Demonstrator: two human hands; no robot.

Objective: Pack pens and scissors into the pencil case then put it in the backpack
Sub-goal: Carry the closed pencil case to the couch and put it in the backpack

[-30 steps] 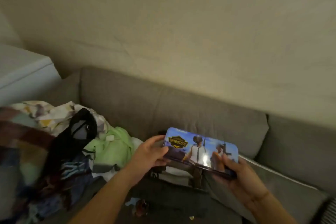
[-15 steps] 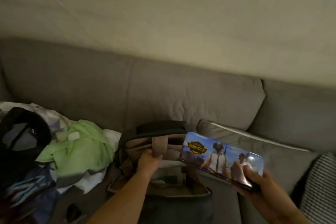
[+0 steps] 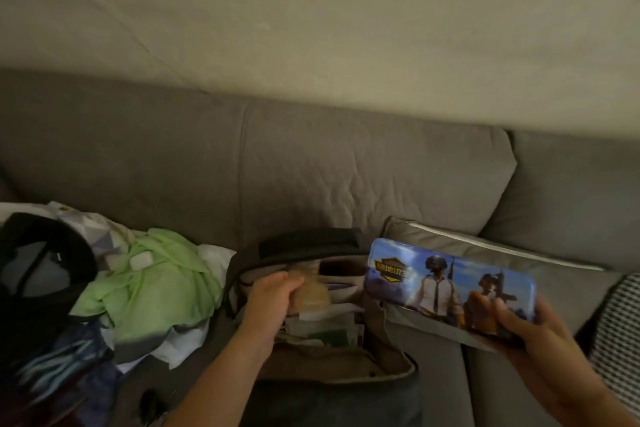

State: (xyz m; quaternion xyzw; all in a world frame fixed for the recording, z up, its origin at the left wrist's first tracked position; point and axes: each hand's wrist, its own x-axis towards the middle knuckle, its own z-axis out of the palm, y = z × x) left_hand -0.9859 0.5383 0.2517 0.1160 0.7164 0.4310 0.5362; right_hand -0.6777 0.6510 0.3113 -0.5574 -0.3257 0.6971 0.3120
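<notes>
A right hand (image 3: 530, 329) grasps one end of a closed pencil case (image 3: 450, 288), its long axis pointing left toward the open backpack (image 3: 346, 364) on the sofa (image 3: 311, 177). The left hand (image 3: 273, 295) clenches a tan flap at the opening, just left of the case.

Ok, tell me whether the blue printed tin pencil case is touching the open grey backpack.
Cannot tell. In the head view the pencil case, held in the right hand, overlaps the backpack rim; no gap or contact shows.
</notes>
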